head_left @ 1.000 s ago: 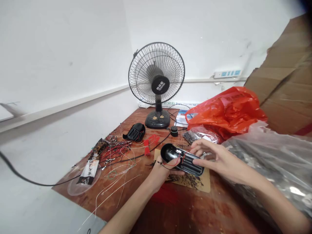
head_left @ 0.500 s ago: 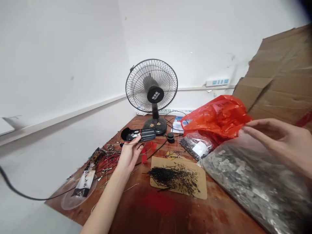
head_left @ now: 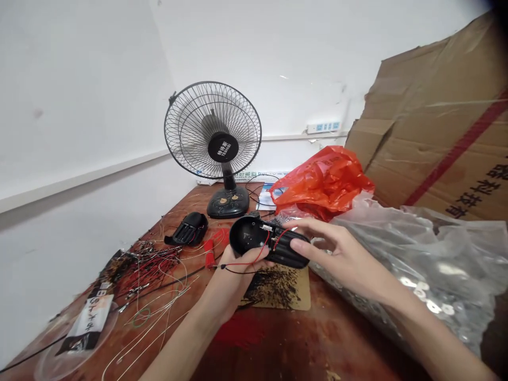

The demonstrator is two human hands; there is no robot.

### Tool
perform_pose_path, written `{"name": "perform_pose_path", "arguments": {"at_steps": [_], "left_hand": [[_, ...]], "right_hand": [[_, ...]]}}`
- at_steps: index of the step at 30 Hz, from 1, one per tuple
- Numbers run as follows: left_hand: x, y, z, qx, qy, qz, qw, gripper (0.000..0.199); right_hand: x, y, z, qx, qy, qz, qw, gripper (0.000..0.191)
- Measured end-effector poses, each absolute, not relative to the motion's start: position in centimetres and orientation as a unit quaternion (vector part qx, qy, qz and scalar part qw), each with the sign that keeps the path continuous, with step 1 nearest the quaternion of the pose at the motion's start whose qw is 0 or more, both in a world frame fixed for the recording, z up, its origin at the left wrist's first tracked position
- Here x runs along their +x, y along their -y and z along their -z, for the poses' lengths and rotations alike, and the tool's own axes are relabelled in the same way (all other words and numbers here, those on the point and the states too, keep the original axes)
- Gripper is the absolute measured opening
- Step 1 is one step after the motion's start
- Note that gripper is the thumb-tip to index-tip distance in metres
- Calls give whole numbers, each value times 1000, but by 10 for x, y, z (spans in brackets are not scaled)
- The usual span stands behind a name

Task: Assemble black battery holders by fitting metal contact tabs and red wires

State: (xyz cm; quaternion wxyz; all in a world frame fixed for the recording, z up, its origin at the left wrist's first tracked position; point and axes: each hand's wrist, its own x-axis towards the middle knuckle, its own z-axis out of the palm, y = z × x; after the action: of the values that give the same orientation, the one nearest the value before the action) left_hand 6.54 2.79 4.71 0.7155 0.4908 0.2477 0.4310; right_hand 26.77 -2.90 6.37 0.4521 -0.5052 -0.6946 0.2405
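Note:
A black plastic housing [head_left: 249, 235], with a round cup at one end and a ribbed battery compartment at the other, is between my hands over the cardboard piece. My left hand [head_left: 234, 283] grips it from below near the cup, thumb along a red wire [head_left: 254, 258] and a black wire beside it. My right hand [head_left: 333, 248] pinches the compartment end, thumb on top and fingers at the far edge. Whether a small part is under the right fingertips is hidden. Another black housing [head_left: 190, 230] lies on the table, left of the held one.
A fan [head_left: 222, 148] stands at the back. Red wires [head_left: 154, 264] and pale strands spread on the left. Black bits cover a cardboard piece [head_left: 304, 288]. On the right are a clear bag of metal pieces [head_left: 432, 291], a red plastic bag [head_left: 325, 182] and a large carton [head_left: 440, 116].
My right hand has come from the bags to the housing and now holds its compartment end. The housing is nearer and turned. The view has shifted right, showing another housing on the table.

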Motion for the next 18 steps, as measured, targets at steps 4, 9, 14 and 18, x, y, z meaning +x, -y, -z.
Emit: {"name": "perform_pose_path", "arguments": {"at_steps": [4,9,14,18], "left_hand": [[71,-30,-39,480,-225,-421,736,33],[73,-32,-23,504,-206,-413,730,24],[73,-26,-17,559,-254,-425,665,38],[78,-21,-13,574,-288,-474,603,45]], "right_hand": [[266,20,-57,-481,703,-254,459,25],[260,11,-45,-472,685,-294,471,25],[259,9,-42,-465,675,-329,470,25],[254,10,-39,-451,648,-387,475,26]]}}
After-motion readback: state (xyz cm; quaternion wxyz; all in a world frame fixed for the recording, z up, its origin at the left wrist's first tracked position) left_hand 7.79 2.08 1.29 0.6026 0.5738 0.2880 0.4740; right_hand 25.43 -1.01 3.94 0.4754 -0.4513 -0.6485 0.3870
